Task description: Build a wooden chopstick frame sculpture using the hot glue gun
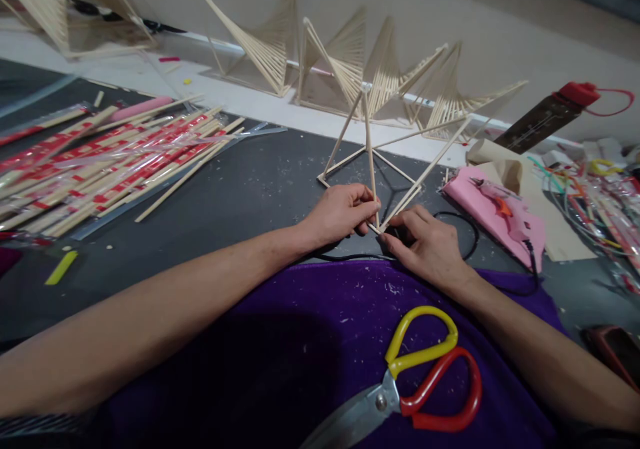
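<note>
A small open frame of thin wooden sticks stands on the dark table in front of me. Its near corner is between my two hands. The fingers of my left hand are closed in a pinch on the frame, at the foot of an upright stick. My right hand has its thumb and fingers curled round the same corner from the right, where a slanting stick meets the base; its fingertips are partly hidden. Closest to me, scissors with one yellow and one red handle lie on a purple cloth.
Several finished stick models line the wall. Red-and-clear wrapped stick packs are heaped at left, near a yellow-green piece. At right, a pink glue gun with a black cord lies on a pink pad, before a dark bottle.
</note>
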`<state>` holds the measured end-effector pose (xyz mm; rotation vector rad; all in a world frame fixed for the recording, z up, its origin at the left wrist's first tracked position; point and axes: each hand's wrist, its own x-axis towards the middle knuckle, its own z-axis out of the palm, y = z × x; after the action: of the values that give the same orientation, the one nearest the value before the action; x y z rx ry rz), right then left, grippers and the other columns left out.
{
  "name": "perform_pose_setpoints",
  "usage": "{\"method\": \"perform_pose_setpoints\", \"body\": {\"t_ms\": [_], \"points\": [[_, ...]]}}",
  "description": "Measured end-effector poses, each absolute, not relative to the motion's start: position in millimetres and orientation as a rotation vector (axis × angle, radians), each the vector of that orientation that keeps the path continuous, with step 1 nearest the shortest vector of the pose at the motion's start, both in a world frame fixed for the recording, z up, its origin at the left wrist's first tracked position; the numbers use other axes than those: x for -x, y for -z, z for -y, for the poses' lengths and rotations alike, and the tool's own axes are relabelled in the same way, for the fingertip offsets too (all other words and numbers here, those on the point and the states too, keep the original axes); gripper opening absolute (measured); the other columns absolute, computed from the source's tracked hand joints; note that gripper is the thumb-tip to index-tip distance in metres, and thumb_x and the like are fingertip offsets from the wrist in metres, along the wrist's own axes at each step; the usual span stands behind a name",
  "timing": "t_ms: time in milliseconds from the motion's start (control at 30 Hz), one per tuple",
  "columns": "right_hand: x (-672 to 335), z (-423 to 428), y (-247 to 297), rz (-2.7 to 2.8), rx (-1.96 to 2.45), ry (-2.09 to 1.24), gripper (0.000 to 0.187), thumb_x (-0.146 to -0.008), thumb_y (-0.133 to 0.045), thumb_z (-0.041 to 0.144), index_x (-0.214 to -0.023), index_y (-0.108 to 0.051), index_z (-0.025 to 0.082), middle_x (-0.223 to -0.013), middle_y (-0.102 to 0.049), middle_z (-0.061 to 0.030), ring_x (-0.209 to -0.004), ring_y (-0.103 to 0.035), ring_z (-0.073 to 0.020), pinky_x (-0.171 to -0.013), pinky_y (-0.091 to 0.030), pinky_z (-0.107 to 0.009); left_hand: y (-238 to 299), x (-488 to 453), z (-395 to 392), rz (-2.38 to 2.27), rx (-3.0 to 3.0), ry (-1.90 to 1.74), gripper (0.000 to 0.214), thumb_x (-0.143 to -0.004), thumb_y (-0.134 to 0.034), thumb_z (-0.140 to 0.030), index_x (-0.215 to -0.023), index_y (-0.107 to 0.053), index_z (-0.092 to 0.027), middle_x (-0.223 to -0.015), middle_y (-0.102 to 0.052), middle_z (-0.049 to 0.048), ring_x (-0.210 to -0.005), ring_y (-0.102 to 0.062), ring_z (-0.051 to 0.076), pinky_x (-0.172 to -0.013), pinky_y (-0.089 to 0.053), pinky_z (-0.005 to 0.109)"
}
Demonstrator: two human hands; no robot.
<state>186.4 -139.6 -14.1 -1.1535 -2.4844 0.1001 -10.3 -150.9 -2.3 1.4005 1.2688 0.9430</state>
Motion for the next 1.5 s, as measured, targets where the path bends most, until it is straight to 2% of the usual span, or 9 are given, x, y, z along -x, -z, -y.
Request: {"method": "perform_pose_setpoints", "body": {"t_ms": [800,1500], "points": [[-177.6,139.6,10.6,2.363,1.237,-0.298,0.01,-0.077,-0.064,0.031,-0.077,-0.064,0.021,-0.078,-0.062,-0.0006,-0.063,-0.054,-0.0121,-0.059,-0.039,-0.025,2.6,10.1,150.2,-1.272,-1.428,-0.941,0.011,-0.087,-0.055,-0.022,-0.083,-0.059,-0.013,-0.073,-0.065,0.0026,-0.051,-0.058,0.005,-0.044,-0.038,0.014],[-178.7,137.4,15.0,2.386,1.221,-0.297,0.011,-0.079,-0.062,0.032,-0.082,-0.066,0.022,-0.082,-0.063,-0.0012,-0.065,-0.056,-0.0134,-0.062,-0.041,-0.025,4.2,11.6,149.8,-1.266,-1.401,-0.913,0.014,-0.085,-0.054,-0.026,-0.085,-0.059,-0.013,-0.075,-0.066,0.0034,-0.051,-0.059,0.006,-0.042,-0.038,0.014]]}}
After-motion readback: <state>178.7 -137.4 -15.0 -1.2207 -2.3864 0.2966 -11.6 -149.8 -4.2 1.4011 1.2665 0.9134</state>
